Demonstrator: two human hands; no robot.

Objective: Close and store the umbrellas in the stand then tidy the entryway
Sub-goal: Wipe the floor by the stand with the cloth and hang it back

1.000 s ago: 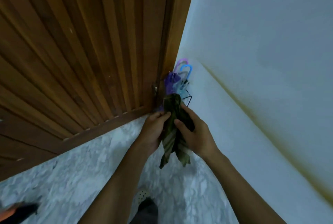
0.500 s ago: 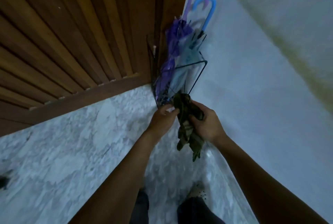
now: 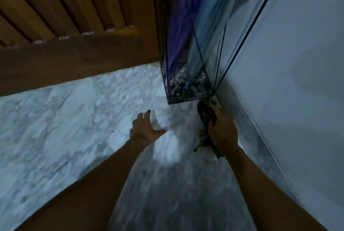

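Observation:
A black wire umbrella stand (image 3: 183, 98) sits in the corner between the wooden door and the wall. A closed purple umbrella (image 3: 178, 22) and a closed light-blue umbrella (image 3: 208, 26) stand upright inside it, tips on its base. My right hand (image 3: 222, 128) is shut on a bunched dark green cloth (image 3: 204, 115), held low at the stand's front right corner, close to the floor. Over the marble floor to the left of the stand's base, my left hand (image 3: 145, 128) is open with fingers spread and holds nothing.
A slatted wooden door (image 3: 74, 17) with a solid bottom rail fills the upper left. A pale wall (image 3: 297, 63) with a skirting line runs along the right. White marble floor (image 3: 65, 128) stretches left and toward me.
I have moved down close to the floor. My left hand let go of the cloth and now hovers open by the stand. The right hand carried the cloth to the stand's bottom corner.

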